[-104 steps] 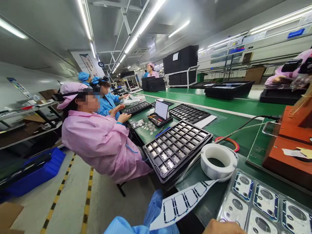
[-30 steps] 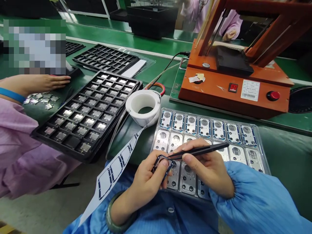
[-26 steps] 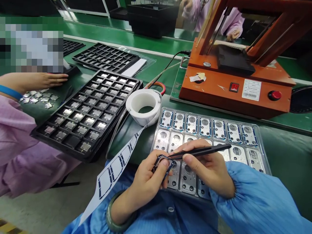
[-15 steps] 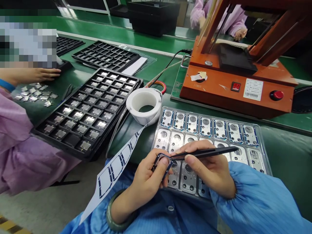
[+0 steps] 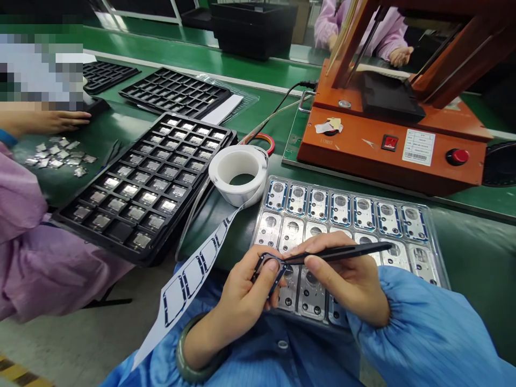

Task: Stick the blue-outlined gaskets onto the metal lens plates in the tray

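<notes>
My left grip [image 5: 237,306] is shut on a small dark frame [image 5: 266,274], held up above the clear tray [image 5: 437,269] of metal plates [image 5: 310,295] so I can see it well. My right grip [image 5: 342,285] pinches thin black tweezers [image 5: 338,255], their tips at the frame's edge. A paper strip [image 5: 189,285] of frames runs off the white roll [image 5: 237,174] by the tray.

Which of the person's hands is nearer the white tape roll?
Left. The left hand, pinching a small dark frame, is just below the white tape roll. The right hand, holding black tweezers, is farther off, to the roll's lower right.
</notes>
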